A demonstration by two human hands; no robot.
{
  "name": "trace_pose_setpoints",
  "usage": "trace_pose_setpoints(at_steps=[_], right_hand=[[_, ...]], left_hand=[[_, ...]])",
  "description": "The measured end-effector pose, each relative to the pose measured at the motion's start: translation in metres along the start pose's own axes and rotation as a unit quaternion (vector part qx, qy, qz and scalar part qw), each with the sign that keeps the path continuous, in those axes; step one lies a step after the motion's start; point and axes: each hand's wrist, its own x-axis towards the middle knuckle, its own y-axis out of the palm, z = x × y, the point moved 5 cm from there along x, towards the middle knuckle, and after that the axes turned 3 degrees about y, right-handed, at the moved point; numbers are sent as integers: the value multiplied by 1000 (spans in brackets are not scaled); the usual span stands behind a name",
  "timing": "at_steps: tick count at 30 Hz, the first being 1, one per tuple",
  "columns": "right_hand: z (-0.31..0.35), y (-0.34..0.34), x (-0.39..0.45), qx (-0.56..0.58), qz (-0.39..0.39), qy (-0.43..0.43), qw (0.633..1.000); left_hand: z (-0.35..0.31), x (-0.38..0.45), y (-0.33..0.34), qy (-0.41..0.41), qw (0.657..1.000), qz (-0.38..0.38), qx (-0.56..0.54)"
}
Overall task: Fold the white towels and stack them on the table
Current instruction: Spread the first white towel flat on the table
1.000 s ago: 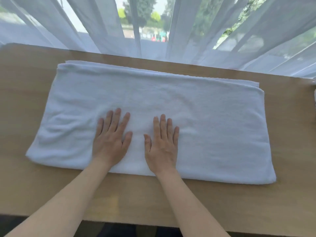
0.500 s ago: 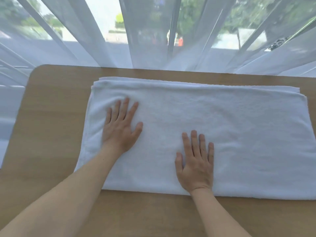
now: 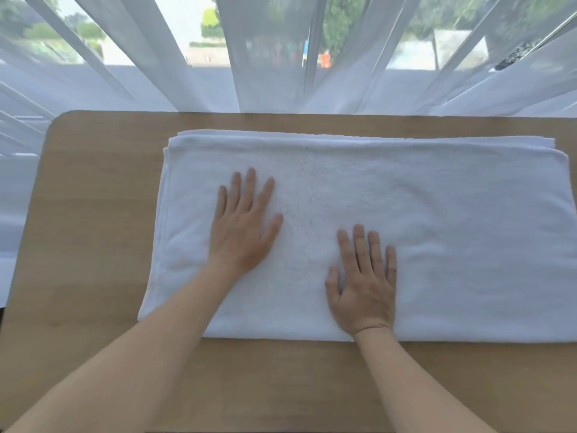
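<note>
A folded white terry-cloth towel [image 3: 421, 232] lies flat on a light brown wooden table [image 3: 93, 214], its long axis running left to right, parallel to the table's far edge. Stacked layers show along the far side and at the towel's far left corner, where the lower edges peek out slightly beyond the top layer. The towel's left end sits well in from the table's rounded far left corner; its right end runs out of view past the frame's right side, and its near edge lies back from the table's near edge.

The person's left hand [image 3: 242, 229] rests palm down on the towel's left portion, fingers spread and extended toward the far edge. The right hand [image 3: 363, 285] lies flat and open near the towel's near edge, just right of the left hand, fingers slightly apart, gripping nothing. Both bare forearms reach in from the near edge of the table.

Compared with half a second ago, the hands hold much the same staggered placement; a second ago they lay side by side at the towel's middle.

Sheer white pleated curtains [image 3: 265, 73] hang behind the table's far edge, with blurred greenery outside.
</note>
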Motion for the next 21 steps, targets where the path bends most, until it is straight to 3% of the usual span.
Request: trace_pose_setpoints(at_steps=[2,5,9,17,21], right_hand=[[0,-1,1,4,0,2,1000],[-1,0,-1,5,6,4,1000],[-2,2,-1,5,4,1,1000],[-3,2,-1,10,-11,4,1000],[-2,1,-2,7,-3,8,1000]], left_hand=[[-48,-46,27,41,999,-10,8],[-71,-86,49,33,999,-22,24],[-34,-96,41,18,998,-12,53],[62,-94,13,-143,989,-18,40],[79,-87,3,-182,983,-29,2]])
